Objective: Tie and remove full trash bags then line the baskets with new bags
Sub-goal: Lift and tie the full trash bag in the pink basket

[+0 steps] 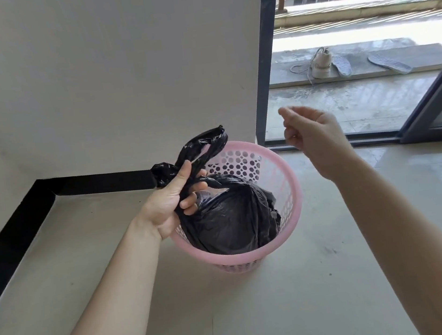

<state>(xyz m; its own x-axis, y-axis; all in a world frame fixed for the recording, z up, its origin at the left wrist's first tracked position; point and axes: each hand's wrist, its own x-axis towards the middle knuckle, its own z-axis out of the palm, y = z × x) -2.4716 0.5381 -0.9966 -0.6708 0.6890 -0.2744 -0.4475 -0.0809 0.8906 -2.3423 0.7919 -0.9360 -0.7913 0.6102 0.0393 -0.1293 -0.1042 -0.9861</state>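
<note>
One left hand (pixel 172 199) is gripping the twisted neck of one full black plastic trash bag (pixel 229 219), fingers curling around it; the bag is sitting inside one round pink perforated plastic basket (pixel 291 186) at the far edge of the pale tiled floor (pixel 260 302). One right hand (pixel 314 138) is hovering beside it, fingers loosely curled, holding nothing. One pale shoe (pixel 320 65) and two grey insoles (pixel 389 63) are lying outside.

White wall (pixel 103 70) with black skirting (pixel 98 183), glossy tiled floor (pixel 260 302), sunlit balcony door (pixel 266 49)
</note>
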